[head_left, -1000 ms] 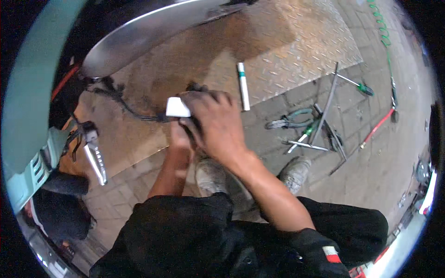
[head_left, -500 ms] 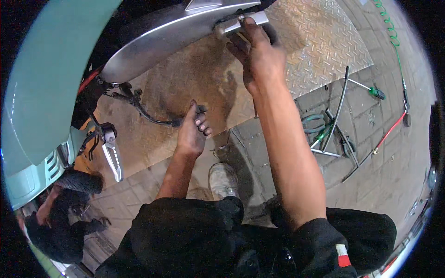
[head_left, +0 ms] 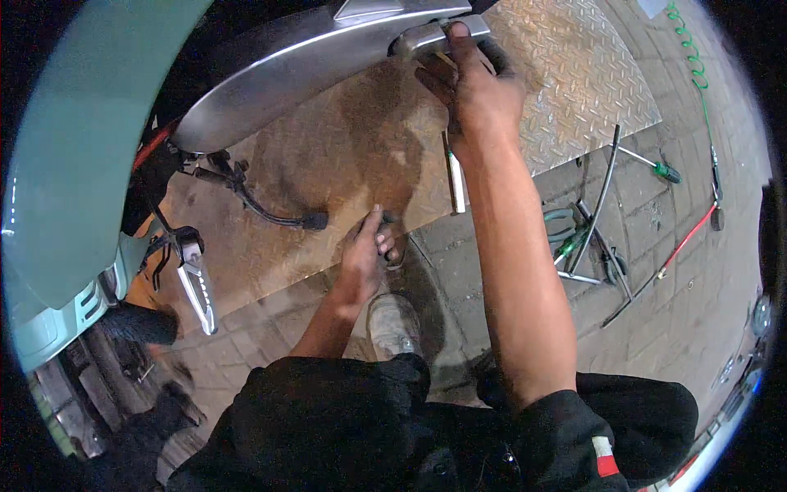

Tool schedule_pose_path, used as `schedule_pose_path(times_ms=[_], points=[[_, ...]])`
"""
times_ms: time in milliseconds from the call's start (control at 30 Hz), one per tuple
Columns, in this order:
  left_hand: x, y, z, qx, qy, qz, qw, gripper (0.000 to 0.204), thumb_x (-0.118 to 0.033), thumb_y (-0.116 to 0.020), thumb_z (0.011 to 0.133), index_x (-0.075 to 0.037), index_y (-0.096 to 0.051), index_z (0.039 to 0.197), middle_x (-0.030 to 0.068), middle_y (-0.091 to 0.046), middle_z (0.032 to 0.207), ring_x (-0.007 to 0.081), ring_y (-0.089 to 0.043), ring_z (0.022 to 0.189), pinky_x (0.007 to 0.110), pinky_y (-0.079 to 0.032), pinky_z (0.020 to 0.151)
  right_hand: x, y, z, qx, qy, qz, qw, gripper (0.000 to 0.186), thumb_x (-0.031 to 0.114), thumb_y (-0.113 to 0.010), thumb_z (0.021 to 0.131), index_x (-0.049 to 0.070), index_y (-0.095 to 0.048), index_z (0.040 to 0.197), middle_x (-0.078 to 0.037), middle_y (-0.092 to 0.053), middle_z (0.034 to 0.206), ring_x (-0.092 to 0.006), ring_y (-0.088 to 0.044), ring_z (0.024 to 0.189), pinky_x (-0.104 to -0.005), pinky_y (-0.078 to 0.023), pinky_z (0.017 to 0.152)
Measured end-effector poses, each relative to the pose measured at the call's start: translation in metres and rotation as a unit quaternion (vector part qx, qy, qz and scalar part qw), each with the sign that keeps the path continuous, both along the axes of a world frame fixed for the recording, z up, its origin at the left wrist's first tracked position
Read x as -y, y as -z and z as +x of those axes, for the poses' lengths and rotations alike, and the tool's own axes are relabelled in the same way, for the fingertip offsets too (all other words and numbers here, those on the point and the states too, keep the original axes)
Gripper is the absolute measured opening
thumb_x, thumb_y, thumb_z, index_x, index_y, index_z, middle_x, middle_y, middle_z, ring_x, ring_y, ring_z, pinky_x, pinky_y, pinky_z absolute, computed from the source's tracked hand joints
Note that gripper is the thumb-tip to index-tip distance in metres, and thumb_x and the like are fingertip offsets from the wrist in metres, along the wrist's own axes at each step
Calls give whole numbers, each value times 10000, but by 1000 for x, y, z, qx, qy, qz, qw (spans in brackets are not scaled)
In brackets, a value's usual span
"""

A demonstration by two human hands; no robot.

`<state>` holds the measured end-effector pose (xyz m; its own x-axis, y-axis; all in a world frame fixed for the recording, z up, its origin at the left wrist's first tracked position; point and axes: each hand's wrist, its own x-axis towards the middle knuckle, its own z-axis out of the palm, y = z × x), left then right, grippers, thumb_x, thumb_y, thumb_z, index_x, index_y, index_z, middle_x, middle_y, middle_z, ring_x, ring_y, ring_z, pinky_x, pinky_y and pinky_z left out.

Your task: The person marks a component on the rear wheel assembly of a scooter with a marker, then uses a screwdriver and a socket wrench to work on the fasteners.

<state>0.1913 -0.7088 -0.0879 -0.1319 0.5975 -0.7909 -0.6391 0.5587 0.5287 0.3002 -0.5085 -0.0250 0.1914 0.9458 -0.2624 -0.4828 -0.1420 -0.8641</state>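
Observation:
A long silver curved metal arm (head_left: 279,94) on the motorcycle spans the upper part of the view. My right hand (head_left: 490,107) reaches up to its right end. The thumb presses on top of a silver, block-like metal piece (head_left: 426,39), and the fingers curl beneath it. Lower down, my left hand (head_left: 365,258) hovers near the front edge of the metal plate (head_left: 328,148), apart from the arm. Its fingers are curled around a small dark thing, too hidden to name. A black cable with a plug end (head_left: 315,220) hangs to the left of that hand.
At left are the motorcycle's pale green body panel (head_left: 82,148) and a silver lever-like part (head_left: 197,291). On the paving to the right lie pliers (head_left: 559,221), a green-handled screwdriver (head_left: 668,172), black rods and a red hose (head_left: 689,238). Another person's dark sleeve (head_left: 156,426) shows at lower left.
My left hand has moved right and toward me, away from the cable's plug. The right hand has shifted slightly right and down, still on the metal piece. The other person at lower left has moved lower.

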Motion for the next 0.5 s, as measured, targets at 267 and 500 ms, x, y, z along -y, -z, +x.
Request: schedule_pose_path(times_ms=[267, 500], points=[[5, 6, 7, -39, 35, -18, 998, 240, -359, -513, 957, -120, -537, 947, -64, -418, 660, 86, -409, 591, 261, -378, 571, 10, -4, -6, -57, 12, 15, 998, 510, 180, -768, 785, -112, -540, 1136, -155, -646, 952, -198, -621, 796, -274, -499, 699], [14, 24, 2, -19, 37, 24, 999, 299, -377, -544, 930, -86, -585, 987, -22, -525, 751, 111, -483, 687, 273, -404, 613, 2, -3, -11, 37, 39, 19, 998, 522, 246, -817, 731, -101, -587, 1047, -136, -660, 919, -182, -619, 744, -283, -495, 684]])
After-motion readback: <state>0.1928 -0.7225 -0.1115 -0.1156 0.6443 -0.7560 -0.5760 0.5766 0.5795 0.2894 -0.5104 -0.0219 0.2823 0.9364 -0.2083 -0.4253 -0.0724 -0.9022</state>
